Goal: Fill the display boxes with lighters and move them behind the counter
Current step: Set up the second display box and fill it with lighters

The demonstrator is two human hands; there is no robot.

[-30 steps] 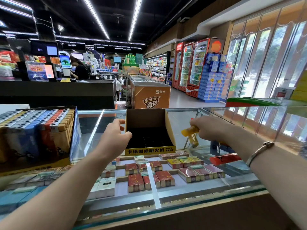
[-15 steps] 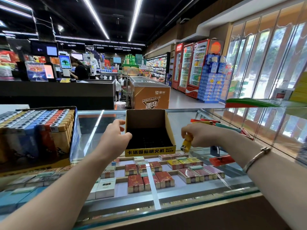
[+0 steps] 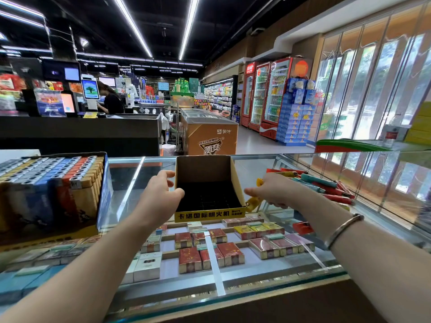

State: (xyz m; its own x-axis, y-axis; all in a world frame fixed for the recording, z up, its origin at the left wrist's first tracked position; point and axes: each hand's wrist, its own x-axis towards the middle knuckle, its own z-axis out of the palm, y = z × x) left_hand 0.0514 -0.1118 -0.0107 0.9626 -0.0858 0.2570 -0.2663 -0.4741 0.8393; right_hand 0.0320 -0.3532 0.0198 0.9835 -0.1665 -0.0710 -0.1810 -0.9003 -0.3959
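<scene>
A: Dead centre on the glass bench sits the yellow-fronted display box, cardboard walls up, black grid of slots inside, and no lighter standing in it that I can see.

B: And at nine o'clock?

A: A second display box, packed tight. Rows of lighters standing upright, grey, blue, orange and tan, metal tops showing.

B: Hands?

A: The left hand grips the near-left corner of the centre box, thumb on the rim, fingers round the outside wall. The right hand is at three o'clock of that box, just beside its right wall, fingers curled round a yellow lighter. One end pokes out low by the box's front corner, another bit of yellow shows above the knuckles; it may be two lighters, hard to say.

B: Any more stock?

A: A loose heap of lighters, red and teal, lying flat at three o'clock behind the right hand. Under the glass, cigarette packs in rows at six o'clock.
</scene>
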